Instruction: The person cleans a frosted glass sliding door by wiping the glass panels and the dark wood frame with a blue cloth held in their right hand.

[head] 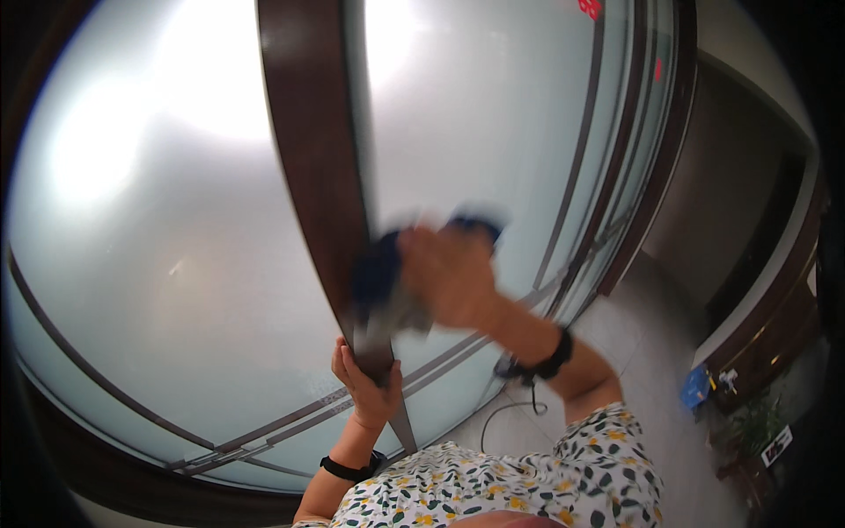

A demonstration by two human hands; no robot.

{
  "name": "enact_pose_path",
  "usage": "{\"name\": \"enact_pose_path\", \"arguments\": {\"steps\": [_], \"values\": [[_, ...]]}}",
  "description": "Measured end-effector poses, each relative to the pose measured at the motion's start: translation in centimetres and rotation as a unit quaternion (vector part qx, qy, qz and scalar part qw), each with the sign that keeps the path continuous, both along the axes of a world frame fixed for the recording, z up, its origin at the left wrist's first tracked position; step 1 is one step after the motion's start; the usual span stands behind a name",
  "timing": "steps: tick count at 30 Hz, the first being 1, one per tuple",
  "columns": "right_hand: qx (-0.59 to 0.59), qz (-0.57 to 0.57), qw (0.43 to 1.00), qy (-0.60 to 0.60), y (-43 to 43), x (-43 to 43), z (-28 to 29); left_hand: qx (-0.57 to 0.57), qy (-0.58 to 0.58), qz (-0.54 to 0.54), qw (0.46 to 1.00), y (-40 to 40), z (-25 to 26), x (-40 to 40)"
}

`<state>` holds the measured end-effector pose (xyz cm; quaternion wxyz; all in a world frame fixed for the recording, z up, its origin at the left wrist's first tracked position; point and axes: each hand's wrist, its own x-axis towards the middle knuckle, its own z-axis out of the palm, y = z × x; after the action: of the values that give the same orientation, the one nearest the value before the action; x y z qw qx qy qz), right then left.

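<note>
Frosted glass panels [475, 145] stand before me, parted by a dark brown upright frame [310, 132]. My left hand [370, 389] grips the lower visible part of this frame, fingers on one side and thumb on the other. Higher up and to the right, my right hand [449, 277] holds a blue and grey cloth [376, 270] against or close to the frame's right side. Motion blurs that hand and the cloth, so exact contact cannot be told. Both wrists wear black bands.
A dark cable [485, 422] lies on the grey tiled floor [614, 330]. At the right stand a blue object [696, 386], a green plant [752, 416] and dark wooden furniture [769, 336]. Red marks [589, 8] show on the glass at the top.
</note>
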<state>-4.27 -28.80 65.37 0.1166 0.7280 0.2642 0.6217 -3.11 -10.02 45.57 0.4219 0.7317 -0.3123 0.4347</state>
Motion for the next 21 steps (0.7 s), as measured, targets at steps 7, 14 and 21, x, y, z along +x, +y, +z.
{"name": "enact_pose_path", "arguments": {"steps": [7, 14, 21], "values": [[-0.031, 0.013, 0.999, 0.015, -1.4, -0.8, -12.9, -0.038, 0.026, -0.031, 0.998, 0.9, -1.5, 0.6], [0.439, 0.158, 0.884, -0.034, -14.1, 4.1, -3.3, -0.007, -0.003, 0.002, 1.0, 0.3, -0.6, 0.5], [0.611, 0.081, 0.786, -0.043, -16.5, 4.7, -12.2, -0.051, -0.02, 0.003, 0.998, 0.5, -1.4, 0.9]]}}
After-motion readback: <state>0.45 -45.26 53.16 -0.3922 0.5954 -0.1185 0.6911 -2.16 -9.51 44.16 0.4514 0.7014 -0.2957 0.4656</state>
